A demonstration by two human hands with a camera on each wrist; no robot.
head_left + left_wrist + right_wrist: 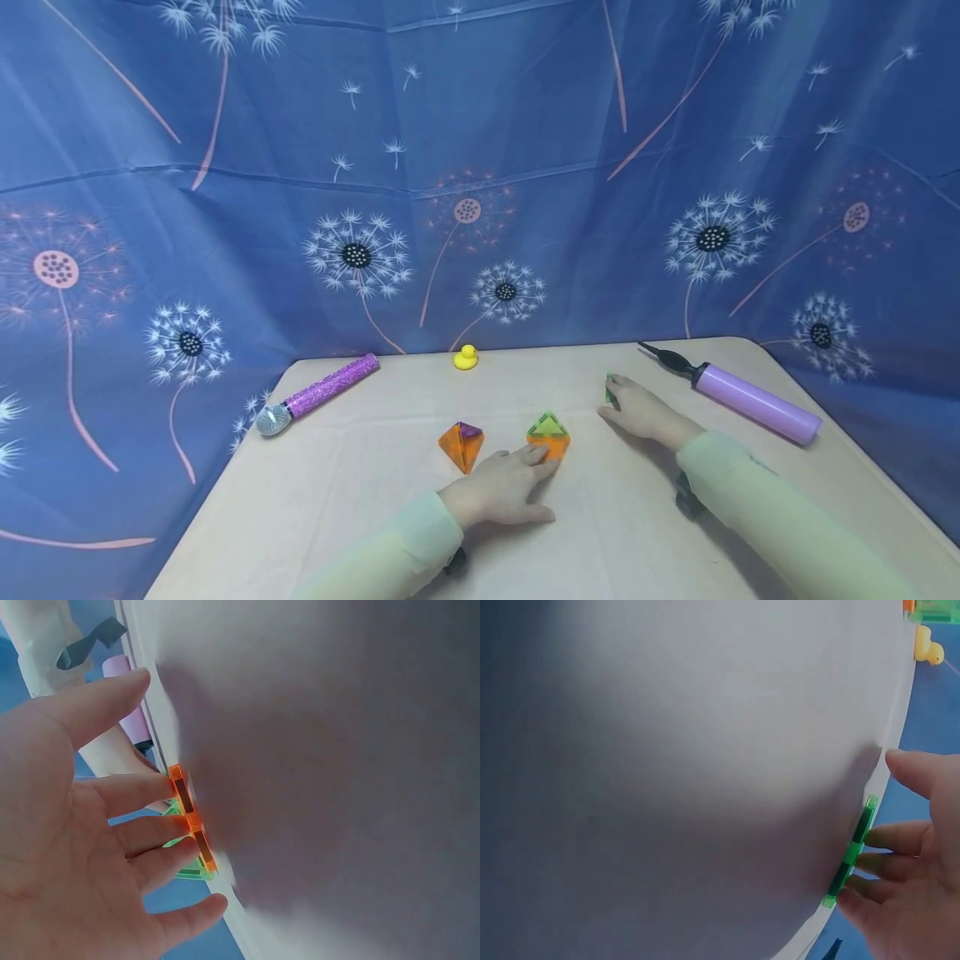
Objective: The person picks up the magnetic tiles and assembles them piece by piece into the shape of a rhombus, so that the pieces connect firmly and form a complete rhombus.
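Observation:
In the head view, my left hand (pixel 501 489) reaches over a translucent green-and-orange magnetic tile piece (pixel 548 426). Its fingertips touch the orange tile (pixel 193 821), while the thumb stands apart with nothing pinched. Farther right, my right hand (pixel 643 410) is at a green magnetic tile (pixel 609 392), mostly hidden behind the fingers. The right wrist view shows several fingertips against the edge of that green tile (pixel 852 853), and the thumb is held away from it. Just left of the green-and-orange piece sits an orange-and-purple tile piece (pixel 460 448), untouched.
A purple glittery microphone (pixel 330 387) lies at the table's left. Near the back edge sits a yellow rubber duck (pixel 466 358). A lilac balloon pump (pixel 753 400) lies at the right. Behind the pale table (pixel 300 508) hangs a blue dandelion-patterned cloth (pixel 570 208).

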